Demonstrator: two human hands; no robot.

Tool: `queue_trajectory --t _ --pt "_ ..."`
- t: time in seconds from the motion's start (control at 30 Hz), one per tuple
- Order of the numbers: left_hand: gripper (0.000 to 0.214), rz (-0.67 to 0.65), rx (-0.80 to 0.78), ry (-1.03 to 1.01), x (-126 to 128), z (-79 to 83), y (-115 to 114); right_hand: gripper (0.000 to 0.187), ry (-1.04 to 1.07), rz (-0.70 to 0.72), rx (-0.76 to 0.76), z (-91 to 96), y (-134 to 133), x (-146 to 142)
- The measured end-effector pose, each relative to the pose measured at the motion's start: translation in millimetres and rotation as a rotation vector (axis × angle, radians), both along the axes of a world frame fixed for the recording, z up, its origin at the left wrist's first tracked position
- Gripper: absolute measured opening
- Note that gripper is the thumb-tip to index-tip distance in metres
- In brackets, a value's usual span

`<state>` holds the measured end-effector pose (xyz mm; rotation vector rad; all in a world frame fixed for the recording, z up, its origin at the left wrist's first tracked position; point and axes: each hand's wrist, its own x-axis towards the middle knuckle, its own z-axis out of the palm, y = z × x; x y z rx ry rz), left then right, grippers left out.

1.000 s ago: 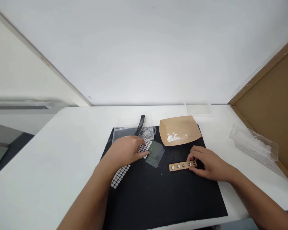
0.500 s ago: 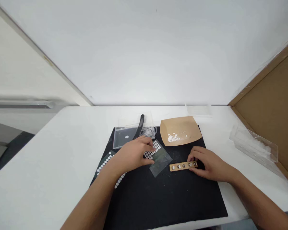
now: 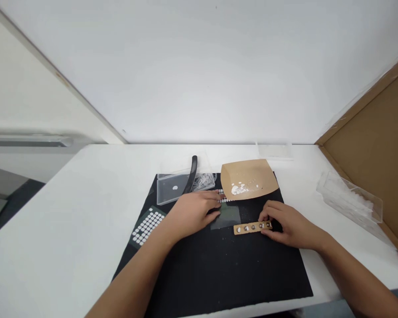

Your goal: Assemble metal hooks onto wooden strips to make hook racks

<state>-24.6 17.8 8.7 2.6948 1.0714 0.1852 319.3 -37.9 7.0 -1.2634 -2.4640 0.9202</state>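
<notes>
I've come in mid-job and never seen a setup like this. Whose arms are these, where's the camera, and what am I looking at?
No machine here: these are one person's two bare hands, seen by a camera worn on the head, looking forward and down.

On the white table lies a black mat. At its far side are a brown tray holding small white pieces and a clear box with a black curved handle across it. At the left lies a dotted sheet.

The right hand has its grip on the right end of a tan strip with shiny studs. The left hand reaches over a second sheet, partly dotted; I can't tell whether its grip is closed.
</notes>
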Motion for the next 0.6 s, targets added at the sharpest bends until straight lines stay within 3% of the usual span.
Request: queue_trajectory --t 0.27,0.4,0.6 --pt "0.017 -0.008 0.106 -0.057 -5.6 4.7 2.9 0.018 0.000 0.001 0.004 0.0 -0.5 0.9" --pt "0.019 0.045 0.091 -0.048 -10.9 7.5 4.4 0.017 0.001 0.004 -0.003 0.2 -0.3 0.4" --pt "0.016 -0.019 0.026 -0.059 -1.6 -1.6 4.3 0.017 -0.005 0.001 0.004 0.4 0.2 0.2"
